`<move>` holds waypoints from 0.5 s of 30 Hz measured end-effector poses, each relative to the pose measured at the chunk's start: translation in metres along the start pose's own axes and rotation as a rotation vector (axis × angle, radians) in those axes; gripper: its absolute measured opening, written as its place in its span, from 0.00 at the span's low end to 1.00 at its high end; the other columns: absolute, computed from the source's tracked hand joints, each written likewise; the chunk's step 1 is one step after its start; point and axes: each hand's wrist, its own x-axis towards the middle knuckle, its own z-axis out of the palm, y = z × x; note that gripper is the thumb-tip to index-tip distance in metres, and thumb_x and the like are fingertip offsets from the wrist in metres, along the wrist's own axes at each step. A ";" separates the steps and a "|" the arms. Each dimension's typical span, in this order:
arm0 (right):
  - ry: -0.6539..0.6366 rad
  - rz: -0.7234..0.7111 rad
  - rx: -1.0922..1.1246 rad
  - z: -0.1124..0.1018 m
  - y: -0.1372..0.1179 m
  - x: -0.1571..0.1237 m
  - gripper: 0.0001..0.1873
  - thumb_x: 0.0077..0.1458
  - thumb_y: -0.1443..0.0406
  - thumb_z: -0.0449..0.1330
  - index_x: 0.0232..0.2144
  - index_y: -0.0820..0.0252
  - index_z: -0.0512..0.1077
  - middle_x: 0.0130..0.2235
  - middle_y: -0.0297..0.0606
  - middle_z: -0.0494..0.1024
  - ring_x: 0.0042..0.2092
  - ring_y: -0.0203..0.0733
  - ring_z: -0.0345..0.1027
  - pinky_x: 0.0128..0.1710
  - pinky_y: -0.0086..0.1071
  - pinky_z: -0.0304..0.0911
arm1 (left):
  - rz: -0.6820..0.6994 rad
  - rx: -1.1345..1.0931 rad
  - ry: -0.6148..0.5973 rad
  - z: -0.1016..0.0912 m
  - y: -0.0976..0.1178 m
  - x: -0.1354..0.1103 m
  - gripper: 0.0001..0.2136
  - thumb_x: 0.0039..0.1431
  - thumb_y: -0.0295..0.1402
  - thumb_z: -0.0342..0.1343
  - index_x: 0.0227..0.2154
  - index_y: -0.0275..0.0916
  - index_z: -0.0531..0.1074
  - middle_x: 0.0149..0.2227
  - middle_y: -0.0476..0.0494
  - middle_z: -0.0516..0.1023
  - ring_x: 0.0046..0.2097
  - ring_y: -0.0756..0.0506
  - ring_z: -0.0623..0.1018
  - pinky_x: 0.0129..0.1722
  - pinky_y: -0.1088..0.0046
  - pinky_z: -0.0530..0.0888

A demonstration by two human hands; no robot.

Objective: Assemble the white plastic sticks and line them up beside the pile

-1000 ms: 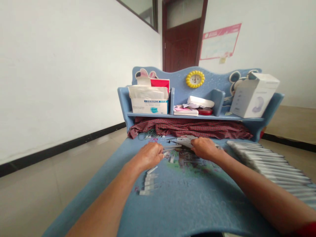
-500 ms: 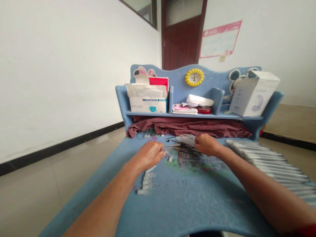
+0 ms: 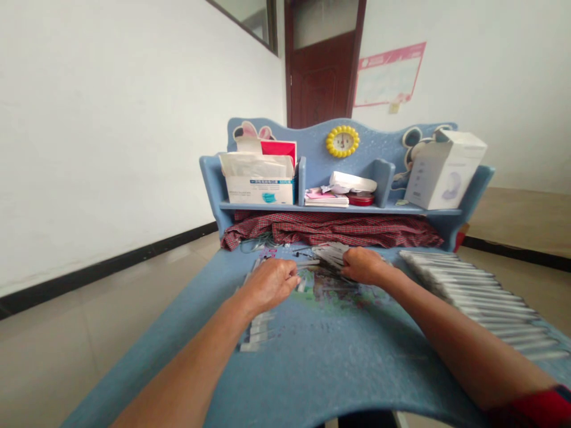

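We have both bare hands over the far half of the blue table (image 3: 357, 368), well apart from each other. Our left hand (image 3: 272, 285) is on the left, its fingers curled narrow; a thin pale rod (image 3: 308, 263) shows just beyond the fingertips, but we cannot tell whether they grip it. Our right hand (image 3: 363, 266) is at the right edge of a loose pile of pale and dark sticks (image 3: 332, 255), which lies near the table's far side, between our hands. Its fingers are bent inward and partly hidden, so we cannot tell what they hold. Nearer than our left hand, a row of short clear pieces (image 3: 256, 334) lies on the table, blurred at the right ends. On the right, beyond our right forearm, many long pale tubes (image 3: 484, 306) lie side by side in a slanting row. Behind the pile, a red checked cloth (image 3: 339, 229) is bunched under the shelf (image 3: 267, 208). On that shelf stand a mask box (image 3: 259, 190) at left, papers (image 3: 325, 202) and a red tin (image 3: 360, 200) in the middle, and a tall white box (image 3: 446, 172) at right. A yellow-rimmed clock (image 3: 342, 142) is on the backboard above.
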 end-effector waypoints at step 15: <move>-0.025 -0.508 0.645 -0.022 -0.024 -0.026 0.10 0.48 0.64 0.53 0.21 0.64 0.68 0.17 0.28 0.64 0.19 0.28 0.55 0.18 0.21 0.49 | 0.384 0.293 0.194 -0.004 0.034 -0.006 0.08 0.54 0.26 0.51 0.38 0.38 0.68 0.38 0.43 0.74 0.44 0.43 0.70 0.49 0.62 0.63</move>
